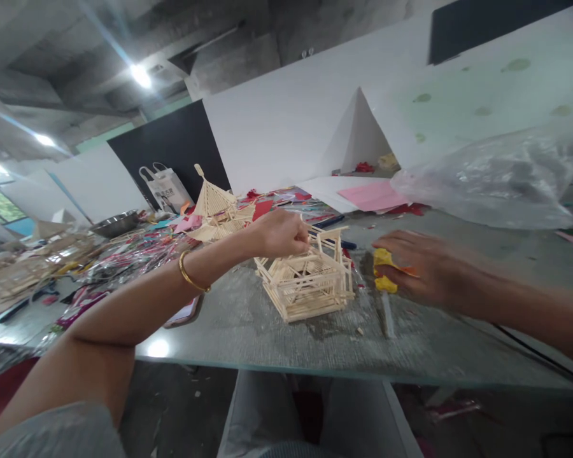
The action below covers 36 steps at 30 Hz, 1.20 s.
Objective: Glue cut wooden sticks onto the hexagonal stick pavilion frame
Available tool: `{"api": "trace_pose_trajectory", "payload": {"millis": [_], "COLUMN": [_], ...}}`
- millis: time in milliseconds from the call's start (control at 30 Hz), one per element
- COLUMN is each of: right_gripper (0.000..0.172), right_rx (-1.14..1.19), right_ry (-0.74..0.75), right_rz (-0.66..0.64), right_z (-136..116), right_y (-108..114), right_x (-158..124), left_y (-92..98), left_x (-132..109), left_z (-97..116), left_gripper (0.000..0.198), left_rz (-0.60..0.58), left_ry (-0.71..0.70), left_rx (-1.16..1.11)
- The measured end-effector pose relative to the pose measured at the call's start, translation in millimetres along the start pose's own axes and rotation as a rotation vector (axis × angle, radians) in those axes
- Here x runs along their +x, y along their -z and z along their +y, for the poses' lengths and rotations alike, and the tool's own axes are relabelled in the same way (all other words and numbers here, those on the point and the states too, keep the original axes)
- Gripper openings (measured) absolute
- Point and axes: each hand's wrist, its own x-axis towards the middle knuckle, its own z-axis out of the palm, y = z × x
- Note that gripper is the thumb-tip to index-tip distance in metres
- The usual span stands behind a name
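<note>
One open frame of pale wooden sticks (310, 299) is standing on the grey bench (239, 331), set back from the long front edge, with a strip of rough-looking surface stretching between. The person's left grip (284, 233) is curling over the frame's upper rear side; one cannot tell whether it is pinching a stick. The right grip (413, 261), blurred, is clasping one yellow tool (383, 267), and a gap is separating tool and frame. The frame is showing an angular outline, with straight sticks layering along its base. One pointed stick model (216, 202), its roof slatted, is standing beyond the left forearm. Farther back, one pink sheet (370, 194) is lying flat, and one crinkled, see-through plastic bag (496, 184) is bulging rightward. One smooth gold-coloured bracelet (185, 270) is circling the left wrist.
</note>
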Motion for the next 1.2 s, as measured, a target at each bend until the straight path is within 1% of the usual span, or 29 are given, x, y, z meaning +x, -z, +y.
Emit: {"api": "trace_pose_trajectory", "payload": {"millis": [133, 200, 267, 400, 533, 633, 833, 967, 1100, 1200], "right_gripper": [0.041, 0.043, 0.042, 0.035, 0.033, 0.033, 0.032, 0.031, 0.035, 0.043], "right_rx": [-0.026, -0.016, -0.013, -0.048, -0.055, -0.063, -0.105, -0.118, -0.098, -0.077], "right_ry": [0.009, 0.02, 0.027, 0.027, 0.009, 0.024, 0.057, 0.042, 0.042, 0.026], "right_rz": [-0.053, -0.065, -0.074, -0.08, -0.106, -0.092, -0.029, -0.034, -0.082, -0.084], "right_z": [-30, -38, -42, -45, -47, -48, -50, -52, -49, -42], "right_y": [2, -1, -7, -14, -12, -11, -16, -15, -10, -5], "right_x": [10, 13, 15, 16, 17, 18, 20, 22, 20, 14], "left_y": [-0.4, -1.4, -2.4, -4.6, -5.2, -4.1, -4.7, -6.3, -3.0, 6.7], "left_x": [2, 3, 5, 7, 7, 7, 7, 8, 6, -3], "left_z": [2, 2, 3, 2, 3, 5, 3, 3, 2, 0], "left_gripper": [0.017, 0.017, 0.017, 0.018, 0.018, 0.017, 0.017, 0.017, 0.019, 0.021], "left_rz": [-0.034, -0.051, -0.062, -0.08, -0.08, -0.084, -0.078, -0.081, -0.097, -0.044], "left_ry": [0.012, 0.003, -0.003, -0.024, -0.042, -0.029, -0.029, -0.022, -0.028, -0.011], "left_rx": [0.01, 0.024, 0.042, 0.056, 0.068, 0.067, 0.039, 0.044, 0.033, -0.004]}}
